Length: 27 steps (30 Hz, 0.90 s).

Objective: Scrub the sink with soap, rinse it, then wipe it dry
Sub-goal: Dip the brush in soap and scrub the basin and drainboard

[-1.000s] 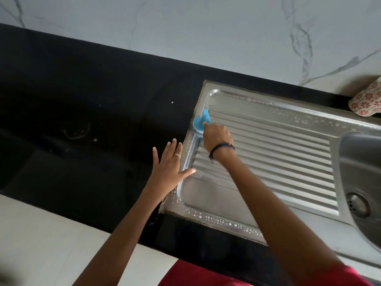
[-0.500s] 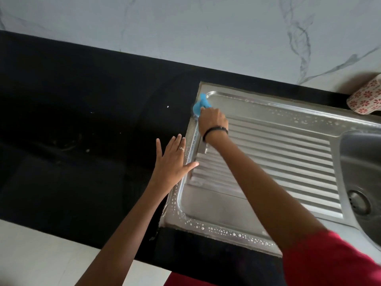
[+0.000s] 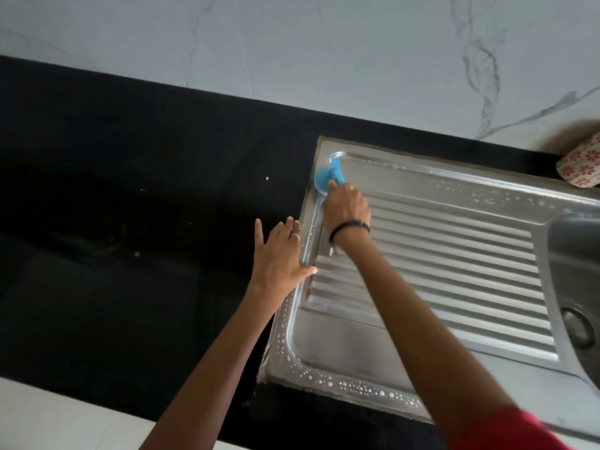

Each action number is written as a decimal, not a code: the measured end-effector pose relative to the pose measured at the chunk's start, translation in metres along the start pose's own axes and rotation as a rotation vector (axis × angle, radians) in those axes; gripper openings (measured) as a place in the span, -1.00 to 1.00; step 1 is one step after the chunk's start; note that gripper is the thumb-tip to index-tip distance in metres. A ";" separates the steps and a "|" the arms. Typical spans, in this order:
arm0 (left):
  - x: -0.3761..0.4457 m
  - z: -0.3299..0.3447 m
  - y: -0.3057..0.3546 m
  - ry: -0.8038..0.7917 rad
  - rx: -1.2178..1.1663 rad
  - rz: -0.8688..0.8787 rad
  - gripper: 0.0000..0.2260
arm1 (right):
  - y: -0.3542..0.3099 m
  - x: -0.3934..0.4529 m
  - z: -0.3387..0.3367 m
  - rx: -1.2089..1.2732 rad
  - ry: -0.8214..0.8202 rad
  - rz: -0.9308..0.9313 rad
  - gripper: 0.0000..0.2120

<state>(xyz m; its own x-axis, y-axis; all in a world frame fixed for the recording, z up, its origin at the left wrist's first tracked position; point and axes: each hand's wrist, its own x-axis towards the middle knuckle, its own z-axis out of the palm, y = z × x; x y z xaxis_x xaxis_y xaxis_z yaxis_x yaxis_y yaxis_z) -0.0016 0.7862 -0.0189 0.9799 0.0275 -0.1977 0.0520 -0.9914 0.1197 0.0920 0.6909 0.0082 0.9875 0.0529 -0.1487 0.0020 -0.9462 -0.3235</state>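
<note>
A stainless steel sink (image 3: pixel 454 261) with a ribbed drainboard is set into a black counter. Its basin (image 3: pixel 574 274) with the drain (image 3: pixel 578 326) lies at the right edge. My right hand (image 3: pixel 345 207) grips a blue cloth (image 3: pixel 329 180) and presses it on the drainboard's far left corner. My left hand (image 3: pixel 281 258) lies flat with spread fingers on the counter at the sink's left rim, the thumb over the rim. Water drops bead along the left and near rims.
The black counter (image 3: pixel 130 222) stretches to the left. A white marble wall (image 3: pixel 292 53) runs behind it. A white container with red flower print (image 3: pixel 581 165) stands at the back right corner by the wall.
My right hand slid the blue cloth along the left edge of the drainboard toward the far corner. My left hand has stayed flat beside the rim.
</note>
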 end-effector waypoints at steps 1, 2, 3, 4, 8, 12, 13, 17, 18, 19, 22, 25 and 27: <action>0.001 0.000 0.001 0.002 0.008 -0.003 -0.19 | 0.002 0.022 -0.002 -0.007 0.010 -0.001 -0.63; 0.001 0.000 0.001 0.002 0.014 -0.002 -0.18 | 0.003 0.043 -0.007 -0.028 0.020 -0.011 -0.63; 0.002 -0.001 0.001 0.001 0.018 0.001 -0.18 | 0.005 0.060 -0.012 -0.057 0.032 -0.019 -0.65; 0.004 -0.001 0.001 0.003 0.023 0.005 -0.18 | 0.007 0.073 -0.017 -0.070 0.045 -0.014 -0.67; 0.009 -0.006 0.001 0.029 0.030 -0.003 -0.22 | 0.008 0.075 -0.013 -0.035 0.071 -0.017 -0.67; 0.011 -0.009 0.004 0.029 0.058 0.007 -0.24 | 0.017 0.015 0.016 -0.083 0.040 -0.058 -0.63; 0.012 -0.009 0.004 0.034 0.064 0.013 -0.25 | 0.020 0.005 0.020 -0.088 0.041 -0.063 -0.62; 0.016 -0.016 0.003 0.018 0.068 0.011 -0.22 | 0.014 0.033 0.013 -0.044 0.042 -0.043 -0.63; 0.016 -0.016 0.004 0.004 0.077 0.006 -0.20 | 0.011 0.048 0.005 0.026 0.051 -0.013 -0.63; 0.017 -0.017 0.005 -0.006 0.087 0.002 -0.18 | 0.009 0.063 -0.006 0.086 0.059 0.014 -0.62; 0.018 -0.018 0.007 -0.015 0.112 -0.010 -0.18 | 0.014 0.094 -0.030 0.295 0.063 0.119 -0.64; 0.018 -0.019 0.009 -0.018 0.123 -0.022 -0.18 | 0.018 0.078 -0.022 0.211 0.058 0.064 -0.63; 0.019 -0.019 0.010 -0.017 0.138 -0.021 -0.18 | 0.018 0.048 -0.001 0.088 0.035 0.012 -0.63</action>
<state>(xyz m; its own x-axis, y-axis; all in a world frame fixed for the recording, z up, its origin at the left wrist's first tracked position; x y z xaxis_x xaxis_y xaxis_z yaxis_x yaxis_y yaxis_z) 0.0212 0.7790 -0.0033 0.9754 0.0474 -0.2152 0.0442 -0.9988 -0.0195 0.1395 0.6759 -0.0034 0.9922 0.0296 -0.1210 -0.0219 -0.9149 -0.4030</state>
